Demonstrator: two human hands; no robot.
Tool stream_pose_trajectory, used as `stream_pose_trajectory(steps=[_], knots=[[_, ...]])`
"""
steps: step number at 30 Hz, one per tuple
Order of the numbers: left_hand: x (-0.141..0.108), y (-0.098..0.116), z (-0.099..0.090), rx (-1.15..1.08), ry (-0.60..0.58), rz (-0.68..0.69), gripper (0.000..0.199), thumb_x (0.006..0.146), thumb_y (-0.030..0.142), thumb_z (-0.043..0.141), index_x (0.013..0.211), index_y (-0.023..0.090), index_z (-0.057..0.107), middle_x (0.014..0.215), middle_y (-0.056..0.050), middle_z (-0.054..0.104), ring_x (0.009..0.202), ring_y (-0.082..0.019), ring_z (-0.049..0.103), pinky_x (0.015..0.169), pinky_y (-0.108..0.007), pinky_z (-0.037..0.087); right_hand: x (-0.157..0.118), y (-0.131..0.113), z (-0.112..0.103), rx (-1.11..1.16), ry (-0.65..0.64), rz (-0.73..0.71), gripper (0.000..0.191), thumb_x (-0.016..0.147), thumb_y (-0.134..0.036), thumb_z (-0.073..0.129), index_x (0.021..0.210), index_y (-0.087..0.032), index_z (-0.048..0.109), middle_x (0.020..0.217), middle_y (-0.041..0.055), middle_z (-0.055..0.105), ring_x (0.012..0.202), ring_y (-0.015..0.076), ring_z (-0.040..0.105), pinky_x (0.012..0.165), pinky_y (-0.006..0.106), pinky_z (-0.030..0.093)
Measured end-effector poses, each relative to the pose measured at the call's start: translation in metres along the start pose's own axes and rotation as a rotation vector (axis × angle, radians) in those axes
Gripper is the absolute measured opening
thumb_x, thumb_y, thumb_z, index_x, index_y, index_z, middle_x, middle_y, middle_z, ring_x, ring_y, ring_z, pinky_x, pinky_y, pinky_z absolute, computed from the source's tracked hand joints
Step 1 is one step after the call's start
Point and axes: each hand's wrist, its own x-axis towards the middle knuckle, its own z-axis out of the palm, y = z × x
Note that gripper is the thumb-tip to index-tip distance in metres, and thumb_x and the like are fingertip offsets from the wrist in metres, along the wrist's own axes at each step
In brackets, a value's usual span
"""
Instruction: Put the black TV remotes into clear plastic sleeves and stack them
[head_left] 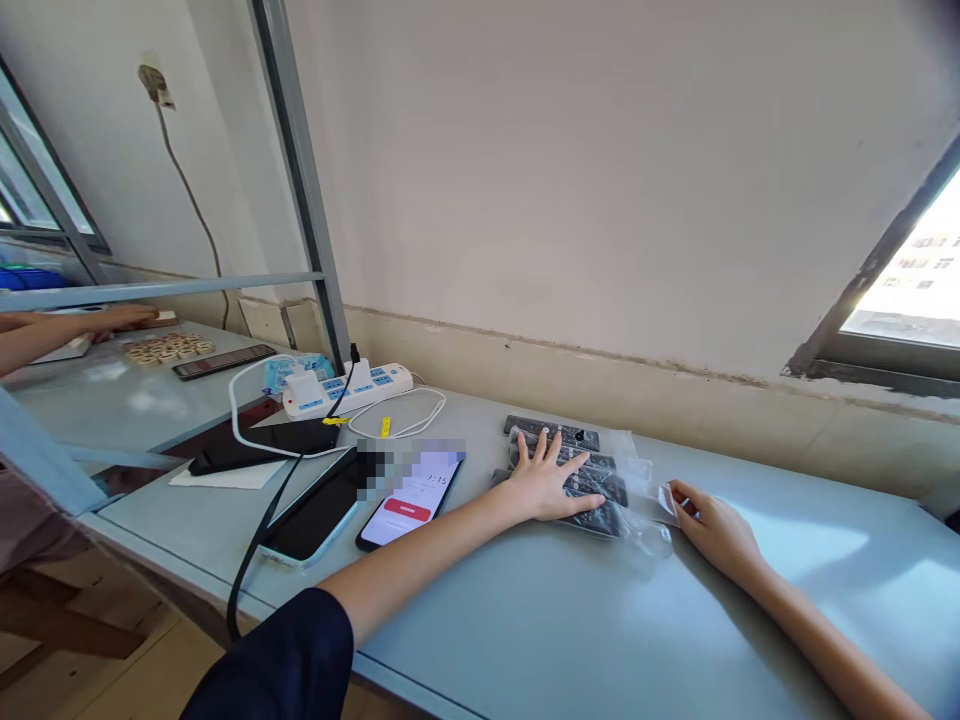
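Several black remote controls (589, 437) in see-through plastic bags (637, 470) lie side by side on the table. My left hand (546, 485) rests flat across them with its fingers spread, hiding part of their faces. To the right of the bags is my right hand (716, 525), its thumb and fingers pinched at a whitish, shiny flap (666, 500) that looks like the end of one bag. Whether this flap is bag film or a separate slip cannot be made out for sure.
Left of the remotes lie a lit phone (409, 505), a dark-screened phone (315, 515) and a black device (262, 445). Behind them sits a white power strip (349, 390) with cables. Another person's hand (124, 318) is at the neighbouring table, beyond a metal frame (300, 150).
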Motion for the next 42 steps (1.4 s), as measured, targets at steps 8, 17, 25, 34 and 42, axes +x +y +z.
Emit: stream_pose_trajectory(steps=[8, 17, 25, 34, 42], knots=[[-0.030, -0.001, 0.007, 0.188, 0.261, -0.241, 0.065, 0.096, 0.056, 0.025, 0.147, 0.015, 0.027, 0.152, -0.021, 0.022, 0.142, -0.037, 0.013, 0.110, -0.062, 0.018, 0.000, 0.012, 0.010, -0.063, 0.182, -0.121, 0.049, 0.074, -0.058, 0.024, 0.081, -0.025, 0.061, 0.078, 0.0091, 0.063, 0.074, 0.0247, 0.062, 0.068, 0.038, 0.050], [-0.043, -0.025, -0.004, 0.414, 0.242, -0.363, 0.039, 0.094, 0.012, 0.042, 0.132, 0.011, 0.052, 0.124, -0.022, 0.059, 0.125, -0.033, 0.049, 0.091, -0.044, 0.049, 0.008, 0.035, 0.031, -0.190, 0.175, 0.050, 0.071, 0.072, -0.059, 0.021, 0.114, -0.021, 0.064, 0.114, 0.0168, 0.061, 0.104, 0.0357, 0.058, 0.085, 0.054, 0.046], [-0.042, -0.033, -0.009, 0.480, 0.199, -0.327, 0.031, 0.083, 0.000, 0.051, 0.109, 0.009, 0.066, 0.114, -0.020, 0.065, 0.118, -0.030, 0.056, 0.093, -0.042, 0.045, 0.010, 0.041, 0.034, -0.283, 0.117, 0.013, 0.070, 0.078, -0.056, 0.019, 0.120, -0.020, 0.063, 0.117, 0.0162, 0.061, 0.109, 0.0351, 0.057, 0.091, 0.053, 0.046], [-0.048, -0.048, -0.007, 0.485, 0.151, -0.197, 0.034, 0.077, -0.006, 0.052, 0.104, 0.009, 0.064, 0.103, -0.016, 0.067, 0.098, -0.023, 0.063, 0.084, -0.033, 0.046, 0.009, 0.052, 0.039, -0.314, 0.140, -0.061, 0.064, 0.084, -0.052, 0.020, 0.123, -0.021, 0.061, 0.118, 0.0135, 0.062, 0.112, 0.0318, 0.056, 0.092, 0.049, 0.046], [-0.052, -0.052, -0.002, 0.498, 0.142, -0.172, 0.055, 0.074, -0.008, 0.042, 0.127, 0.008, 0.051, 0.120, -0.017, 0.060, 0.111, -0.024, 0.058, 0.092, -0.033, 0.044, 0.008, 0.055, 0.040, -0.296, 0.158, -0.077, 0.062, 0.084, -0.054, 0.024, 0.124, -0.022, 0.059, 0.121, 0.0150, 0.060, 0.114, 0.0347, 0.054, 0.093, 0.054, 0.044]])
